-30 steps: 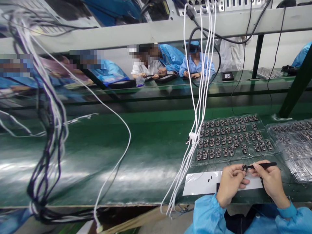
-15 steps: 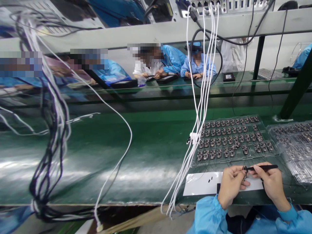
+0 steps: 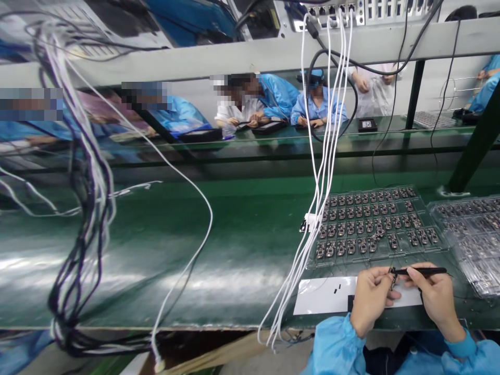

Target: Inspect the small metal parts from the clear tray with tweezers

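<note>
While my left grip (image 3: 370, 298) pinches the small part (image 3: 393, 281) over the white sheet (image 3: 322, 298), my right grip (image 3: 436, 298) holds the black tweezers (image 3: 428, 271), tip at that part; I should brace both grips above the sheet and press lightly, so nothing slips.

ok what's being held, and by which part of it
Left grip: a small circuit board, seemingly by its edge. Right grip: black tweezers, partway along, between tip and back end.
</note>
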{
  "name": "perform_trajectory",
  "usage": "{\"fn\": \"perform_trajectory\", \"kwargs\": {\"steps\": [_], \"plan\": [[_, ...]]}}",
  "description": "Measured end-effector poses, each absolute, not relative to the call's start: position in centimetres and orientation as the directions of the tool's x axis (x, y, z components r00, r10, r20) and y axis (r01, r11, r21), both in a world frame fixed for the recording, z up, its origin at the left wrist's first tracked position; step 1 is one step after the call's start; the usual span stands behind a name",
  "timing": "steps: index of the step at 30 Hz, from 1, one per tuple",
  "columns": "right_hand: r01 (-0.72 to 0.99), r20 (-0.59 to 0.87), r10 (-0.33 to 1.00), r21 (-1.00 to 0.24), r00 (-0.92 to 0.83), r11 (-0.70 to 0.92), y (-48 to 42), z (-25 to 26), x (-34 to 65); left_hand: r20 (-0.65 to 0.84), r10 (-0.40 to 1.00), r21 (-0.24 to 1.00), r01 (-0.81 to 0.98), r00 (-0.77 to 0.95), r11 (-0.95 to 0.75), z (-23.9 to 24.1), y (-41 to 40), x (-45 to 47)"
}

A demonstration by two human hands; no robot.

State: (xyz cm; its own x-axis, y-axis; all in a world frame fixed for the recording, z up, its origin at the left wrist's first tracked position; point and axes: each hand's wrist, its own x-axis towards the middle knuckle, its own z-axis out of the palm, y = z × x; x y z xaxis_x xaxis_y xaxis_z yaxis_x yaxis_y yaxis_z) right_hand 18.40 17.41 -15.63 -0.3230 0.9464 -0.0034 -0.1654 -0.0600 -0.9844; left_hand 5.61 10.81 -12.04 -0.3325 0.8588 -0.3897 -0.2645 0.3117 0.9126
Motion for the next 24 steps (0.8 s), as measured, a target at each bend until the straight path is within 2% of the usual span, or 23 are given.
{"fn": "perform_trajectory", "kwargs": {"steps": [19, 24], "plan": [[-0.116, 0.057, 0.943, -0.993, -0.328, 0.02, 17.22, -15.38, 18.57, -0.382, 0.866, 0.917, -0.246, -0.323, 0.313, -11.88, 10.71, 5.67], [-0.124, 0.011, 0.96, -0.992, -0.279, -0.025, 17.3, -15.74, 18.21, -0.369, 0.876, 0.924, -0.227, -0.31, 0.309, -12.05, 10.64, 5.51]]}}
